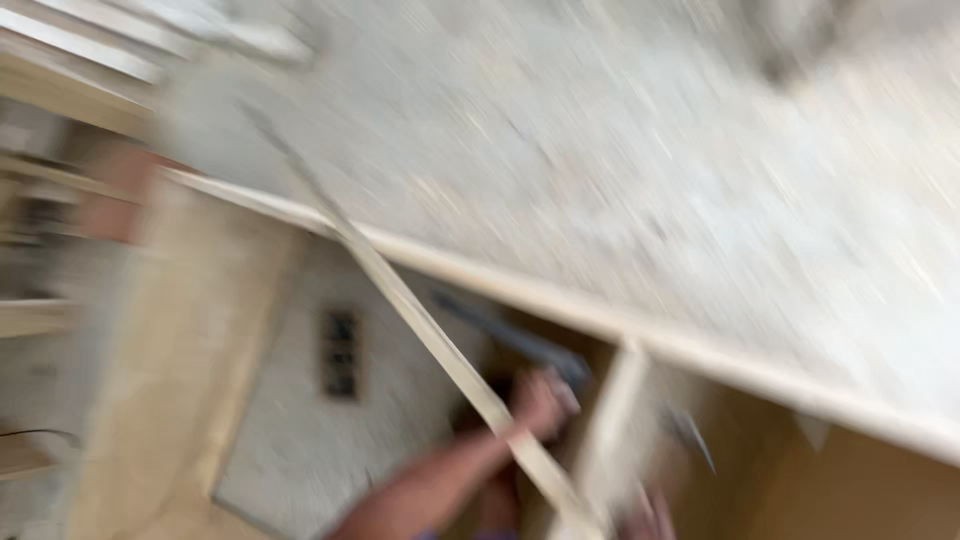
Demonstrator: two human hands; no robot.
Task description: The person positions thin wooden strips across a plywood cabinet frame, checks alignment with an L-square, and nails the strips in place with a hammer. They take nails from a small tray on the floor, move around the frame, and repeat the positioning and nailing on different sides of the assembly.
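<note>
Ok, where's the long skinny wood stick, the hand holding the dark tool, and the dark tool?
long wooden strip (420,325), head view, middle of its length.
left hand (540,400), head view, back of the hand, blurred.
dark tool (520,340), head view, on its long dark shaft, too blurred to tell its kind.

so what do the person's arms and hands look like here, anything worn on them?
The picture is heavily motion-blurred. One bare forearm shows with no sleeve, glove or watch visible on it, ending in a bare hand. A second hand barely shows at the bottom edge, also ungloved as far as can be told. Finer detail is lost to blur.
</note>
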